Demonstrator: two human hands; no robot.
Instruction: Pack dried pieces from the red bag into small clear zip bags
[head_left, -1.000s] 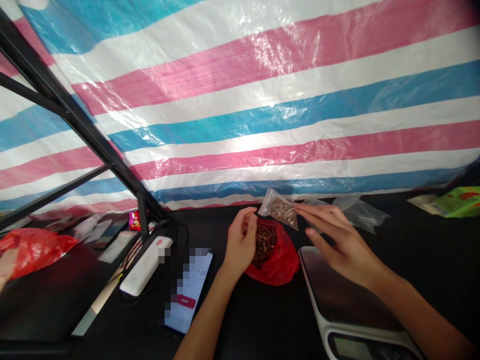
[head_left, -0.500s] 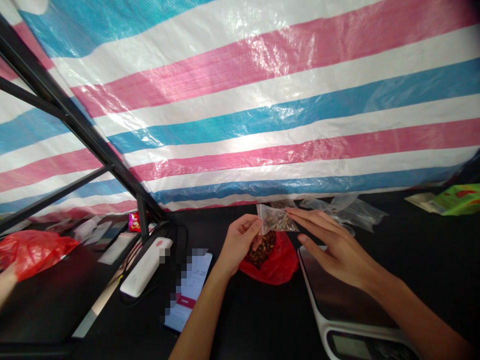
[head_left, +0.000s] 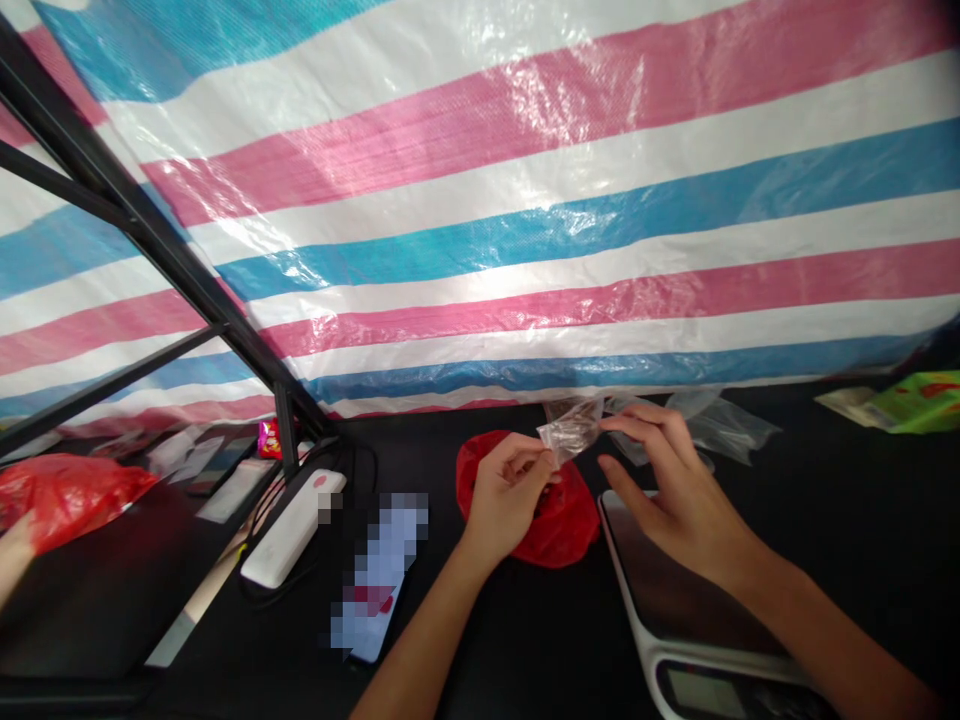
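Observation:
Pinched in my left hand [head_left: 514,490] is a small clear zip bag [head_left: 574,430] with some brownish bits in it. My left fingers are above a red plastic bag [head_left: 566,525]; its brown contents are mostly hidden behind that hand. My right hand [head_left: 667,480] hovers over the far end of a kitchen scale [head_left: 697,590], fingers apart, its fingertips close to the small bag's right end. Whether they touch it I cannot tell.
Empty clear bags [head_left: 720,425] lie behind the scale. To the left are a phone [head_left: 382,580], a white power bank [head_left: 296,530] with a cable and a black frame [head_left: 172,265]. Another person's hand [head_left: 19,550] holds a red bag [head_left: 71,500] at far left.
My left hand has moved right with the small bag, which has tilted and turned. My right fingers have bent more. The contents of the red bag are now more covered.

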